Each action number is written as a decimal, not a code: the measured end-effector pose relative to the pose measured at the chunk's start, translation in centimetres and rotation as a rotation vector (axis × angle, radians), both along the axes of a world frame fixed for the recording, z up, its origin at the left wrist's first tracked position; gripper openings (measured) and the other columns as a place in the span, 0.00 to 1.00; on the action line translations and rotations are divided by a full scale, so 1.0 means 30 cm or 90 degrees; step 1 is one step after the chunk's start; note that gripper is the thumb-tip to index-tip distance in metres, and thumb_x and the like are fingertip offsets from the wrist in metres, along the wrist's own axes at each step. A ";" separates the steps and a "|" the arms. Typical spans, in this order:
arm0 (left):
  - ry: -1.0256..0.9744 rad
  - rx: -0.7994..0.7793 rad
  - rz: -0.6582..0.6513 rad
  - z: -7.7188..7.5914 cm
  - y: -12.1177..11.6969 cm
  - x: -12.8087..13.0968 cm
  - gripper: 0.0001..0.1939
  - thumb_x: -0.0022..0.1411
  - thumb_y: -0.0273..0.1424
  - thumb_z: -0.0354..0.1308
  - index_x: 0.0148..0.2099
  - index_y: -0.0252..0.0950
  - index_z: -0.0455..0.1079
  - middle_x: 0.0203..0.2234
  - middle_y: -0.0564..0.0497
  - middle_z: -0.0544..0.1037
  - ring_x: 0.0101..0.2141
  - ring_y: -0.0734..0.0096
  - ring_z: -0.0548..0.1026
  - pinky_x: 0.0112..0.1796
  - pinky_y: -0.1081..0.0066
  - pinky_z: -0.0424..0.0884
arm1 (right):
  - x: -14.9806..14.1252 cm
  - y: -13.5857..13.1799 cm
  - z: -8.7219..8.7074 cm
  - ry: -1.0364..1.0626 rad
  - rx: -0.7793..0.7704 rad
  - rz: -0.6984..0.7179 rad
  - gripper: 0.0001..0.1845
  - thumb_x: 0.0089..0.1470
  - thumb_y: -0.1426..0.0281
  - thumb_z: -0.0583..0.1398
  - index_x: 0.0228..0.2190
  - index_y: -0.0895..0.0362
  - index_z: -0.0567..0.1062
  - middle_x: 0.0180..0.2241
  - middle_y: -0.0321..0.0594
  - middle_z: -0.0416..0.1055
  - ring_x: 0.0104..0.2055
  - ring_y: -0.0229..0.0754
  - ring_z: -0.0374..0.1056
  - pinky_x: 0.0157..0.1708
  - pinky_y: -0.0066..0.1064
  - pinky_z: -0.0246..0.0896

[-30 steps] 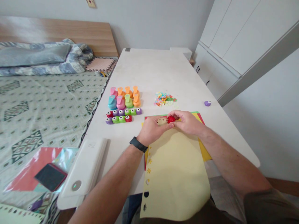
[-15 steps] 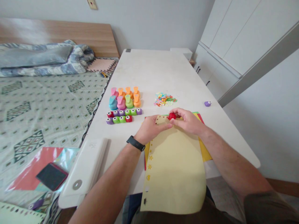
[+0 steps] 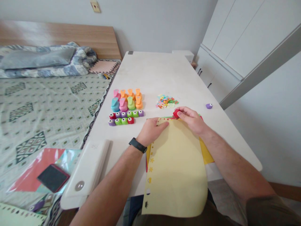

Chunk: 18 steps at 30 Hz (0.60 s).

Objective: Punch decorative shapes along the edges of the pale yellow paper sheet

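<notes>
My right hand [image 3: 191, 120] is shut on a small red craft punch [image 3: 176, 113] at the top edge of a pale yellow paper sheet [image 3: 176, 169]. My left hand [image 3: 151, 131] lies on the sheet's upper left corner, its fingers apart and holding nothing. Small punched shapes run down the sheet's left edge and along its top. A deeper yellow sheet [image 3: 207, 155] shows beneath it, with red and green edges near my right hand. Both hands rest close together.
Pastel lever punches [image 3: 127, 101] and a row of small round punches [image 3: 124, 118] stand left of the paper. Coloured paper cutouts [image 3: 166, 101] lie beyond it, with a purple punch [image 3: 209, 106] further right. A long white object [image 3: 87, 171] sits at the table's left edge, beside a bed.
The red punch has moved right along the sheet's top edge in my right hand. My left hand has moved away from the punch and now lies flat on the sheet.
</notes>
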<state>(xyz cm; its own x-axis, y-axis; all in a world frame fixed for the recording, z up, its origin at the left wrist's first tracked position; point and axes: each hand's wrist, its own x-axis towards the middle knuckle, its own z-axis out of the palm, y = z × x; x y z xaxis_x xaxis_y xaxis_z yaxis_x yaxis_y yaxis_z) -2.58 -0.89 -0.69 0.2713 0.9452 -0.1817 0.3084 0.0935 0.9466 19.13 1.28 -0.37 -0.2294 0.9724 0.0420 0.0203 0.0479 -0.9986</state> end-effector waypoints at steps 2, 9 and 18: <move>0.001 0.012 0.010 0.008 -0.001 0.000 0.18 0.58 0.45 0.62 0.38 0.33 0.78 0.28 0.48 0.82 0.25 0.66 0.76 0.23 0.73 0.67 | -0.001 0.001 0.002 0.029 -0.022 -0.013 0.19 0.59 0.54 0.62 0.43 0.54 0.77 0.40 0.41 0.77 0.41 0.42 0.73 0.46 0.35 0.65; 0.014 0.055 0.028 0.028 -0.003 0.004 0.16 0.56 0.43 0.62 0.34 0.34 0.77 0.25 0.50 0.80 0.26 0.66 0.76 0.24 0.73 0.67 | 0.011 0.023 -0.014 0.036 -0.032 -0.075 0.26 0.58 0.46 0.59 0.40 0.55 0.79 0.36 0.44 0.79 0.38 0.44 0.75 0.42 0.36 0.66; 0.031 0.052 0.020 0.034 -0.005 0.006 0.16 0.56 0.43 0.61 0.33 0.34 0.76 0.24 0.51 0.79 0.26 0.66 0.75 0.25 0.73 0.67 | 0.049 0.190 -0.034 -0.152 -0.013 -0.139 0.29 0.53 0.44 0.62 0.36 0.58 0.79 0.38 0.46 0.79 0.37 0.42 0.70 0.33 0.31 0.62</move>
<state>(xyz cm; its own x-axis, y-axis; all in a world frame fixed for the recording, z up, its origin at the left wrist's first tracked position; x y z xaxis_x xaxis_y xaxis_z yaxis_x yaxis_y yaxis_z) -2.41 -1.03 0.34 0.2347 0.9650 -0.1166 0.3524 0.0274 0.9354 20.61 6.97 -1.38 -0.0159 0.9998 -0.0077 0.2621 -0.0033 -0.9650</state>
